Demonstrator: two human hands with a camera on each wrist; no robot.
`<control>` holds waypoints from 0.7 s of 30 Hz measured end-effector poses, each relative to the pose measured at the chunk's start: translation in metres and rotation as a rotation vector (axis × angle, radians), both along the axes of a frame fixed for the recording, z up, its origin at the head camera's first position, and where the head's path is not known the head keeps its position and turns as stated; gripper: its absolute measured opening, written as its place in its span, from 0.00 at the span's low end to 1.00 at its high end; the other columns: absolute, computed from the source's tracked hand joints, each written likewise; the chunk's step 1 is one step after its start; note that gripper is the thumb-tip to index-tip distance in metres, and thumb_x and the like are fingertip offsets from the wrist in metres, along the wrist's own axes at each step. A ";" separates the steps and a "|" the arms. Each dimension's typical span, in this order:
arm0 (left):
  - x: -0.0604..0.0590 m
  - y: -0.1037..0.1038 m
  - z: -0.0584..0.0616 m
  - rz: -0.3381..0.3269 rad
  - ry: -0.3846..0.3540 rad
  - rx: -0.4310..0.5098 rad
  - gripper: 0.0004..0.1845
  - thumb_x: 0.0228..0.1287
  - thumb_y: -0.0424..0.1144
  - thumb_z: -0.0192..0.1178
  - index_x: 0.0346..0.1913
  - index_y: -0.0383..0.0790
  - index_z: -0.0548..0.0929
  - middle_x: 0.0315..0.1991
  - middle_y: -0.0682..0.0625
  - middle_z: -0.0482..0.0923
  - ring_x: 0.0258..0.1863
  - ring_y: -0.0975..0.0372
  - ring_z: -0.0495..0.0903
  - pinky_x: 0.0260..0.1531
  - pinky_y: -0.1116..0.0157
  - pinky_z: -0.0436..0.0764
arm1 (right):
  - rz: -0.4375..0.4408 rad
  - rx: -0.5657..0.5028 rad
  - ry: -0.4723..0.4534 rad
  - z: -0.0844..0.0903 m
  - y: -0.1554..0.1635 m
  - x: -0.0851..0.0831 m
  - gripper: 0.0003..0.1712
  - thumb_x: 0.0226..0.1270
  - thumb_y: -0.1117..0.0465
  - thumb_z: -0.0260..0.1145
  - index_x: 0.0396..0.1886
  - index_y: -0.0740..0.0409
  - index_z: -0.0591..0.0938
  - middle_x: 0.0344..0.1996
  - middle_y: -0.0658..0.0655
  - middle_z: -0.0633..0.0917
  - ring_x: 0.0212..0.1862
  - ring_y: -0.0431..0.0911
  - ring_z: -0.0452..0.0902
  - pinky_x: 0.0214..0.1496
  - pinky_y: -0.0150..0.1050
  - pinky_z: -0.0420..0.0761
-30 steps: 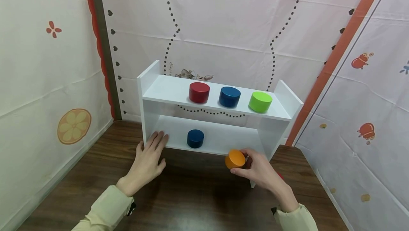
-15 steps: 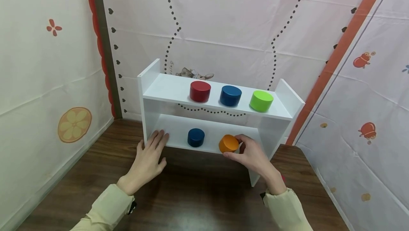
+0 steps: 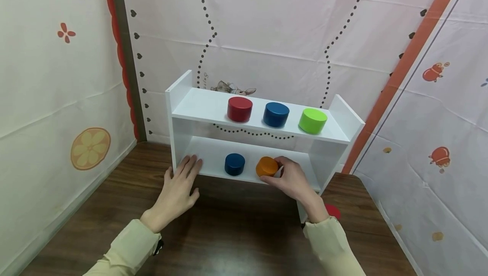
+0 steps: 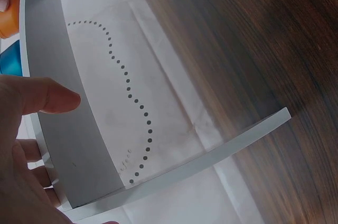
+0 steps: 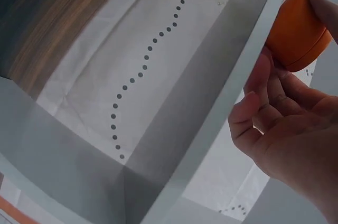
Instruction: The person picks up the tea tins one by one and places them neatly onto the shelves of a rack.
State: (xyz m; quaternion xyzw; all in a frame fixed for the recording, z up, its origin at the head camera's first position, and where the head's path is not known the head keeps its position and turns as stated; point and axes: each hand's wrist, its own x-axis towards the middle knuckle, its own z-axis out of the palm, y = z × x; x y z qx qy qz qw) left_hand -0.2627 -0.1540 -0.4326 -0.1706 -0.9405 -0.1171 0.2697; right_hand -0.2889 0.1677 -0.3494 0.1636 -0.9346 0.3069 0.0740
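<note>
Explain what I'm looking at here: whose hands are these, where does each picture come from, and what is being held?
No machine here: a person works with two bare hands. The big picture comes from a camera on the head, looking down; the two tilted close-ups come from cameras on each wrist. A white shelf stands on a brown table. Its upper board carries a red puck, a blue puck and a green puck. On the lower board sits a second blue puck. The right hand grips an orange puck at the lower board, also seen in the right wrist view. The left hand lies flat on the table, fingertips at the shelf's lower board.
</note>
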 end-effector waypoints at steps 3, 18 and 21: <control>0.000 0.000 0.000 0.000 0.005 -0.002 0.43 0.51 0.39 0.69 0.71 0.39 0.63 0.73 0.40 0.60 0.73 0.46 0.57 0.57 0.30 0.61 | -0.005 -0.001 -0.013 -0.002 -0.002 -0.002 0.33 0.51 0.47 0.76 0.54 0.55 0.77 0.45 0.53 0.82 0.39 0.48 0.75 0.39 0.33 0.77; -0.001 0.000 -0.001 -0.003 0.041 0.000 0.43 0.50 0.39 0.70 0.70 0.38 0.65 0.72 0.40 0.61 0.72 0.46 0.59 0.56 0.30 0.62 | 0.001 0.010 0.010 -0.004 -0.005 -0.006 0.32 0.51 0.48 0.76 0.54 0.54 0.77 0.47 0.53 0.82 0.41 0.48 0.76 0.43 0.36 0.80; -0.001 0.000 -0.001 -0.005 0.051 0.001 0.43 0.49 0.38 0.70 0.70 0.38 0.65 0.72 0.39 0.61 0.72 0.46 0.59 0.56 0.30 0.63 | 0.012 0.019 0.015 -0.004 -0.005 -0.005 0.33 0.52 0.48 0.76 0.56 0.53 0.76 0.49 0.52 0.81 0.44 0.48 0.77 0.47 0.39 0.82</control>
